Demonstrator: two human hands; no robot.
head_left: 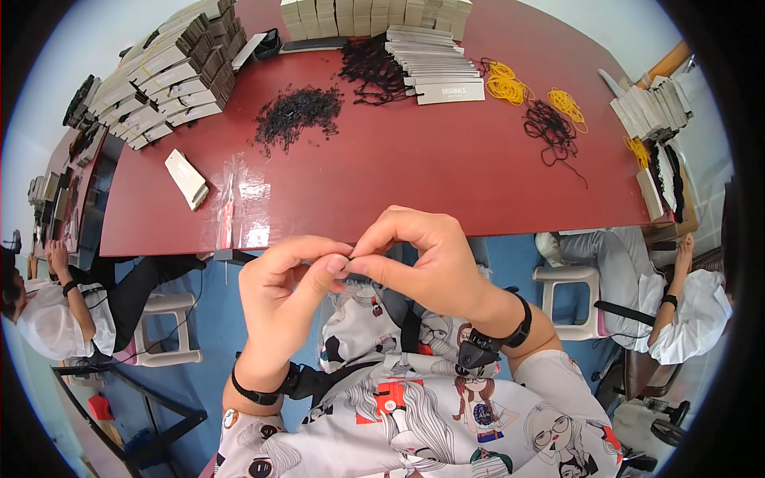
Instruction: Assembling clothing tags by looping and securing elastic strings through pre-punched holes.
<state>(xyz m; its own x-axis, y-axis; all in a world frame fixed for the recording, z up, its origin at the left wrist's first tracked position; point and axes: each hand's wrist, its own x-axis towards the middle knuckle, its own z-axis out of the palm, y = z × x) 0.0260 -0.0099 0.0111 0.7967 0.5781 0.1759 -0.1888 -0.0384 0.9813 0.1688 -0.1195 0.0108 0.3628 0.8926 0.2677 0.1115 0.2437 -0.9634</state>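
Above the near edge of the table, my left hand (277, 295) and my right hand (434, 261) meet at the fingertips. Thumb and forefinger of each are pinched together. A tiny dark thing seems to sit between them, too small and covered to name. Beyond my hands, a loose heap of small black plastic pieces (299, 115) lies on the red table (382, 175). Black cords (370, 70) spread from a fanned row of pale card tags (437, 70). To the left lies a small stack of pale cards (186, 179).
Tall stacks of cards (163, 72) stand at the far left, with a row of card bundles (374, 17) at the back. Yellow cords (507, 83) and a tangle of black cord (550, 131) lie right. People sit on both sides, beside white stools (570, 299).
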